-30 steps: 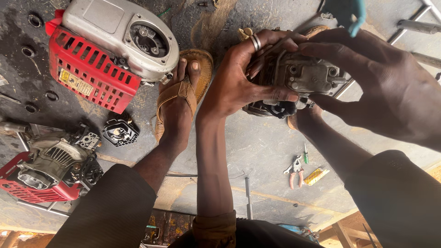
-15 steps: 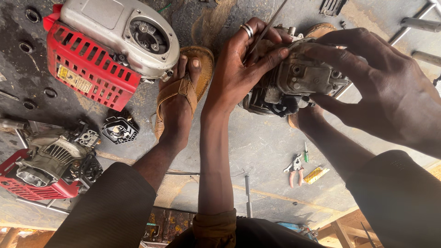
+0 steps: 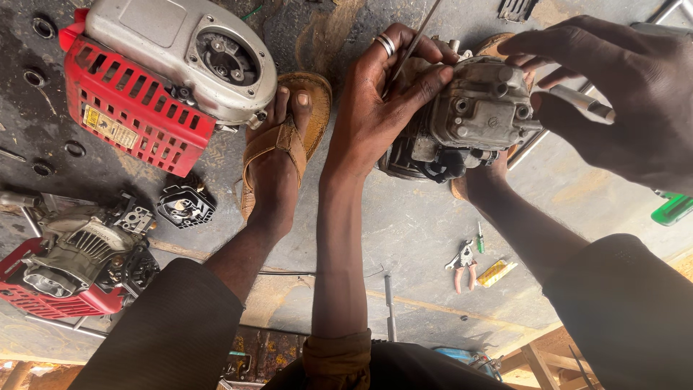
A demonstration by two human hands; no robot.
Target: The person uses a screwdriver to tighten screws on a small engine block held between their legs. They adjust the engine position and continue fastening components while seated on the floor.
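Note:
A grey, greasy small engine block point(image 3: 476, 115) rests above my right foot point(image 3: 480, 184). My left hand point(image 3: 386, 101), with rings on one finger, grips the block's left side and pinches a thin metal rod point(image 3: 422, 32) against it. My right hand point(image 3: 613, 94) hovers at the block's right side, fingers spread over it. A short silver metal tube point(image 3: 588, 105) sits between its thumb and fingers. My left foot, in a tan sandal point(image 3: 285, 144), is planted on the stained concrete floor point(image 3: 411, 224) beside the block.
A red and grey engine housing point(image 3: 159, 79) lies at the upper left. A second, partly stripped red engine point(image 3: 68, 263) and a black part point(image 3: 186, 206) lie at the left. Pliers point(image 3: 462, 261), a small screwdriver point(image 3: 478, 237) and washers point(image 3: 36, 76) lie about.
My right hand has come off the engine block and shifted to the right with the silver tube. My left hand keeps its grip on the block's left side.

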